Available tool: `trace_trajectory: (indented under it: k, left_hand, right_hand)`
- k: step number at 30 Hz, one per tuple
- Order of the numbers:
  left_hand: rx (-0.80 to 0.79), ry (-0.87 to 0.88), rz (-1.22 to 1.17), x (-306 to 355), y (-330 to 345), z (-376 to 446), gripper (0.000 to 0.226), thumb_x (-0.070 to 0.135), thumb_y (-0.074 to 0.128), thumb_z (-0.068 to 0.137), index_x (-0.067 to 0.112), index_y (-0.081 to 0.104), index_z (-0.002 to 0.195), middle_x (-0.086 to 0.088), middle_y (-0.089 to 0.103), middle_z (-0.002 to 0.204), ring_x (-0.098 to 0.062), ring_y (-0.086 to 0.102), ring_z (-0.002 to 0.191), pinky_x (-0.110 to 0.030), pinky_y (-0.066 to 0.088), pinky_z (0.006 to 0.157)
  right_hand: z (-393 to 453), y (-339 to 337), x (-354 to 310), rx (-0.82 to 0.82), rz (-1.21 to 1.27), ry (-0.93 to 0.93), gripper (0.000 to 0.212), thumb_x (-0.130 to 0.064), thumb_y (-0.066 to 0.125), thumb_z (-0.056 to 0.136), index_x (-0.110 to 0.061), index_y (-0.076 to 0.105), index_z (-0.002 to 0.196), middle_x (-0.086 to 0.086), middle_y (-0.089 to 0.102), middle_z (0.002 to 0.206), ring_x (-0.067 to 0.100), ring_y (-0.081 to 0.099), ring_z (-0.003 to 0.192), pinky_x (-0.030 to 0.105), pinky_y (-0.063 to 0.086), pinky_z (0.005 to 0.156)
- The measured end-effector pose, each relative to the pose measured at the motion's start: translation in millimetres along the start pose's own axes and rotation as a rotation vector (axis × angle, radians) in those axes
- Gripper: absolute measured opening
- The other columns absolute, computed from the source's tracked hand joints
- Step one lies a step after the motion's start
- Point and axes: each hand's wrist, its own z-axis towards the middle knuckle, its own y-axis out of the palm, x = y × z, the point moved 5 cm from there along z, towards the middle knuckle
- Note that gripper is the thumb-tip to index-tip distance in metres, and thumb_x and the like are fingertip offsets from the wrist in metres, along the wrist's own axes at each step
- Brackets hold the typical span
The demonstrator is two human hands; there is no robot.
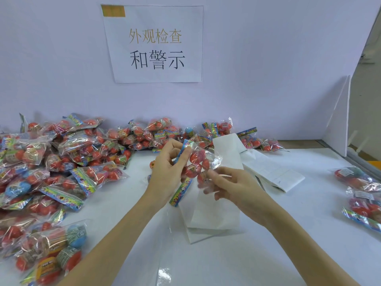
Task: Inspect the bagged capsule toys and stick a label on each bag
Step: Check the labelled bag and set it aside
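A: Item one, the held piece?
B: One clear bag (198,162) of red capsule toys with a colourful printed header strip, held up over the middle of the desk (257,244). Left hand (167,168): grip pinching the header end of the bag, thumb and fingers curled round it. Right hand (228,184): fingers loosely bent, tips touching the lower end of the bag; whether they pinch the film I cannot tell.

A: Stock on the left?
B: One large pile of bagged toys (51,162), mostly red capsules, a few blue, covering the left side of the desk and running along the back edge toward the middle.

A: Right side?
B: A small group of bags (362,190) at the right edge, well apart from the pile. White labels show on at least two of them.

A: Paper goods?
B: One long white paper strip (214,205) lying under the hands, from the back edge toward the front. Beside it, to the right, a folded strip of label sheets (274,172) with faint print.

A: Fixtures?
B: One white sign (156,44) with Chinese characters on the back wall; one white foam panel (338,118) standing at the back right corner.
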Motion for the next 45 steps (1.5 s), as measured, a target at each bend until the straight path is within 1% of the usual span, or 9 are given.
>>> trace_trajectory:
  k: [12, 17, 21, 24, 28, 31, 35, 38, 45]
  left_hand:
    - [0.027, -0.083, -0.089, -10.1, -4.0, 1.9, 0.022, 0.039, 0.066, 0.101, 0.021, 0.065, 0.088, 0.007, 0.048, 0.058, -0.013, 0.032, 0.042, -0.023, 0.028, 0.04]
    - [-0.165, -0.196, -0.134, -13.8, 10.7, -1.0, 0.043, 0.046, 0.082, 0.084, 0.022, 0.067, 0.117, -0.004, 0.075, 0.103, -0.017, 0.073, 0.077, -0.027, 0.058, 0.069]
    - [-0.18, -0.172, -0.167, -13.8, 11.8, -1.2, 0.048, 0.024, 0.085, 0.085, 0.022, 0.065, 0.128, -0.011, 0.078, 0.111, -0.036, 0.074, 0.102, -0.044, 0.058, 0.095]
    - [-0.184, -0.176, -0.212, -12.7, 5.3, 0.4, 0.055, 0.024, 0.085, 0.08, 0.033, 0.067, 0.131, -0.012, 0.077, 0.115, -0.033, 0.073, 0.107, -0.032, 0.057, 0.091]
    - [-0.27, -0.076, -0.195, -9.7, 8.9, -0.7, 0.061, 0.018, 0.08, 0.089, 0.043, 0.057, 0.139, -0.016, 0.074, 0.113, -0.032, 0.074, 0.104, -0.032, 0.058, 0.094]
    - [-0.049, 0.154, 0.158, -1.3, 5.7, -3.0, 0.057, 0.017, 0.085, 0.086, 0.038, 0.052, 0.126, 0.0, 0.063, 0.117, -0.022, 0.068, 0.1, -0.026, 0.056, 0.084]
    - [-0.095, 0.238, 0.327, 0.4, 17.4, -7.7, 0.017, 0.035, 0.078, 0.092, 0.031, 0.064, 0.101, 0.005, 0.06, 0.111, -0.012, 0.064, 0.094, -0.022, 0.052, 0.078]
    - [-0.193, -0.043, 0.046, -11.9, 24.1, -8.4, 0.05, 0.062, 0.076, 0.082, 0.025, 0.06, 0.112, 0.012, 0.072, 0.107, -0.01, 0.073, 0.094, -0.022, 0.057, 0.08]
    - [0.059, -0.072, 0.013, -20.5, 1.7, 2.5, 0.02, 0.025, 0.072, 0.098, 0.015, 0.062, 0.113, 0.007, 0.075, 0.089, -0.025, 0.077, 0.084, -0.026, 0.059, 0.074]
  right_hand:
    - [-4.3, 6.7, 0.7, -0.114, -0.057, 0.051, 0.03, -0.028, 0.073, 0.097, -0.008, 0.064, 0.118, 0.016, 0.08, 0.099, 0.023, 0.078, 0.085, 0.02, 0.053, 0.061]
    - [-3.5, 2.7, -0.9, -0.051, 0.002, 0.035, 0.035, -0.033, 0.07, 0.098, -0.008, 0.065, 0.122, 0.013, 0.08, 0.106, 0.029, 0.078, 0.099, 0.022, 0.057, 0.068]
    - [-3.0, 7.0, -1.8, -0.033, 0.097, 0.077, 0.051, -0.052, 0.059, 0.097, -0.01, 0.067, 0.124, 0.017, 0.078, 0.109, 0.035, 0.076, 0.101, 0.028, 0.059, 0.07]
    - [-2.9, -2.3, -6.6, 0.121, 0.189, 0.029, 0.05, -0.05, 0.058, 0.098, -0.007, 0.065, 0.122, 0.018, 0.078, 0.105, 0.039, 0.076, 0.097, 0.033, 0.061, 0.07]
    - [-3.9, -12.9, -10.7, 0.197, 0.127, -0.044, 0.029, -0.024, 0.065, 0.102, 0.0, 0.066, 0.119, 0.021, 0.077, 0.103, 0.037, 0.077, 0.094, 0.031, 0.062, 0.071]
    - [-3.5, -15.6, -8.6, 0.279, 0.114, -0.057, 0.024, -0.015, 0.071, 0.097, 0.003, 0.066, 0.111, 0.021, 0.076, 0.1, 0.032, 0.077, 0.088, 0.03, 0.062, 0.073]
    - [-3.9, -14.3, -10.7, 0.313, -0.029, -0.135, 0.024, -0.018, 0.081, 0.089, -0.005, 0.068, 0.104, 0.01, 0.076, 0.102, 0.025, 0.077, 0.089, 0.034, 0.062, 0.085]
    - [-5.9, -6.3, -15.0, 0.183, -0.217, -0.2, 0.016, -0.016, 0.078, 0.093, -0.02, 0.075, 0.108, -0.006, 0.078, 0.105, 0.013, 0.074, 0.101, 0.022, 0.056, 0.084]
    - [-10.9, 8.0, -12.9, -0.1, -0.682, -0.254, 0.066, -0.038, 0.082, 0.088, -0.043, 0.052, 0.146, -0.038, 0.053, 0.141, -0.012, 0.044, 0.135, 0.022, 0.034, 0.117]
